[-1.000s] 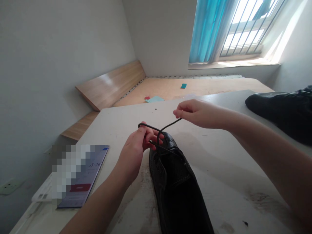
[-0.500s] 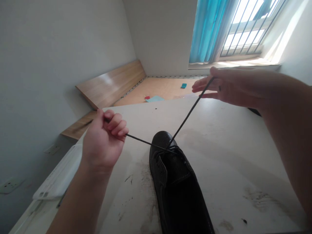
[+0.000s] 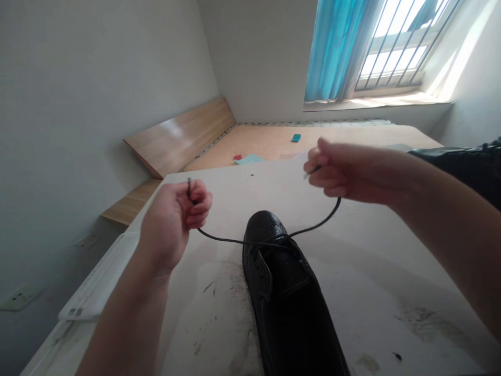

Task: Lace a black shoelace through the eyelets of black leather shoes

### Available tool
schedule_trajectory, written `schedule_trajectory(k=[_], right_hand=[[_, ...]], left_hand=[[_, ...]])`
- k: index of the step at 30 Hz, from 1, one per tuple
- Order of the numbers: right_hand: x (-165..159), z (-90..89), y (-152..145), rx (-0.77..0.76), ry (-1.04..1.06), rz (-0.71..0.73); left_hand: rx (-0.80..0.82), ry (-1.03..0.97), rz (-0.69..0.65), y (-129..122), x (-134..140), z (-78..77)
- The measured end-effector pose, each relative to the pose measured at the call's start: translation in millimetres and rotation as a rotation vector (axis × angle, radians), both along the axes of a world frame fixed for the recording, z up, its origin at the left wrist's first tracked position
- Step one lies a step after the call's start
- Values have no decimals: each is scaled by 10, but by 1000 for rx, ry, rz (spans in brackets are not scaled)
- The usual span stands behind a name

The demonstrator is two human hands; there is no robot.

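A black leather shoe [image 3: 270, 277] rests on the white tabletop, toe pointing away from me and its opening toward me. A dark shoelace [image 3: 230, 241] passes through the front of the shoe and runs out to both sides. To the left of the toe, my left hand [image 3: 178, 214] is closed round one end, whose tip pokes up past the thumb. My right hand [image 3: 332, 169], slightly blurred, grips the other end to the right, higher than the shoe. Both lace lengths sag in slack curves.
Another black laced shoe [image 3: 465, 162] is partly hidden behind my right forearm. A white slatted object [image 3: 97, 282] lies along the table's left edge. Beyond the table is a wooden board surface [image 3: 266, 137] with a small teal item [image 3: 296, 138] and light-blue paper [image 3: 250, 159].
The lace has gone from taut to slack on both sides. My right hand moved down and its spread fingers curled round the lace. My left hand shifted slightly right.
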State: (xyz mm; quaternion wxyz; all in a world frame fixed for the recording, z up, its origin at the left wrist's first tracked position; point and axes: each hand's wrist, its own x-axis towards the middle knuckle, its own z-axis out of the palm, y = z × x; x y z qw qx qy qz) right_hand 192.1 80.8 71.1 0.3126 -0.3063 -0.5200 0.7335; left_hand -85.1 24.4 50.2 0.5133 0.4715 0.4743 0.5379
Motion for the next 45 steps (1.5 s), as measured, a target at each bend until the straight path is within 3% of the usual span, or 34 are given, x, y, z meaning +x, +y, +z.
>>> schedule_trajectory(k=[4,8,12,17,24,32,45], right_hand=[[-57,-341,-101,117,-296,157],[-58,-467,-203,209,-442,184],[-24,-488,-239,261,-473,182],[11,-419,-301,558,-700,93],[100,-274,-416,801,-633,221],[15,-379,-537,770,-814,220],[24,-333,-548,656,-764,286]], left_hand=[[34,204,-93,-3,93,-128],[94,371,-201,-70,170,-174],[204,548,-318,-192,312,-188],[355,788,-389,-319,469,-218],[444,890,-367,-323,502,-294],[325,810,-370,-340,538,-317],[214,741,-378,-344,594,-291]])
